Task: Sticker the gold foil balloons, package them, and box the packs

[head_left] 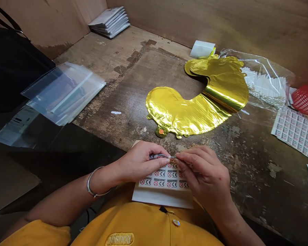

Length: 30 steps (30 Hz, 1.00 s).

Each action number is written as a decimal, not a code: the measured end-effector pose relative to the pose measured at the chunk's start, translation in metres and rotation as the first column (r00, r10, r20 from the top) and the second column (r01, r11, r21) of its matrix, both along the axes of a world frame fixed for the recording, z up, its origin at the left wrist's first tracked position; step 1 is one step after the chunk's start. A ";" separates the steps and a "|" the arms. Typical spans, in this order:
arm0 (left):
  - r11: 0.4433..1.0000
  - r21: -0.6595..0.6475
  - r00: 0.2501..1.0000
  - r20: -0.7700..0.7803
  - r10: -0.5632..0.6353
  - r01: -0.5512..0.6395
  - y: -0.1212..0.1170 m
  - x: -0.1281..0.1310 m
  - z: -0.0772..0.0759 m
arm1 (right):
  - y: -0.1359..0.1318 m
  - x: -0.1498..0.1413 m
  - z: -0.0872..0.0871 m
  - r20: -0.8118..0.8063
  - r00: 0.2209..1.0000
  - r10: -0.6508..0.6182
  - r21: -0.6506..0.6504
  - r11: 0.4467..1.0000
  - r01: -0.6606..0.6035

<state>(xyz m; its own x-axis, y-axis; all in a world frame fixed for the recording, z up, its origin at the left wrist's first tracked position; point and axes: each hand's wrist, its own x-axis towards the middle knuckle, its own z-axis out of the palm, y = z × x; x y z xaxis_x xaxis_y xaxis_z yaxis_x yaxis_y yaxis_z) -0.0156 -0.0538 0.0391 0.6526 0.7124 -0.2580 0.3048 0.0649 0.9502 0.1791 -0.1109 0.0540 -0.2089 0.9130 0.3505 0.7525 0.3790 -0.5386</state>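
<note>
At the table's near edge, my left hand (140, 162) pinches the top of a white sticker sheet (166, 179) printed with rows of CE marks and red symbols. My right hand (207, 171) is closed on the same top edge, its fingertips almost meeting those of the left. Between the fingertips the edge looks bent; whether a single sticker is lifted there is hidden. Just beyond both hands lies a flat gold foil balloon (179, 112), its far part folded over. An orange dot (161, 131) sits on a small round tab at its near edge.
Clear plastic sleeves (66, 92) overhang the table's left edge. A stack of white packets (110, 21) stands in the back corner. To the right are a clear bag of white sticks (267, 85), a red basket (306, 97) and another sticker sheet (297, 131).
</note>
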 end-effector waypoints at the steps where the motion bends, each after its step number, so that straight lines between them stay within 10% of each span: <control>1: 1.000 -0.013 1.000 -0.003 0.007 -0.007 0.000 0.000 0.000 | -0.001 0.000 -0.001 0.020 1.000 -0.004 0.031 1.000 0.003; 8: 0.973 -0.225 0.998 -0.009 0.056 -0.057 0.000 0.003 0.000 | -0.007 0.007 -0.005 0.286 0.957 0.045 0.295 0.946 -0.132; 17: 0.916 -0.393 0.996 -0.023 0.082 -0.084 0.003 0.003 -0.005 | -0.005 0.012 -0.013 0.322 0.937 0.137 0.320 0.916 -0.244; 21: 0.999 0.038 1.000 -0.013 0.025 -0.024 0.010 -0.008 -0.008 | 0.006 0.010 0.007 0.026 0.997 0.074 0.166 0.983 -0.077; 25: 0.725 0.684 0.992 -0.126 0.015 0.076 0.022 -0.014 -0.014 | 0.046 0.014 0.012 -0.207 0.946 -0.249 -0.017 0.968 0.251; 30: 0.604 0.753 0.960 -0.271 -0.078 0.261 0.031 -0.008 -0.028 | 0.096 0.009 -0.025 -0.245 0.926 -0.287 -0.295 0.932 0.211</control>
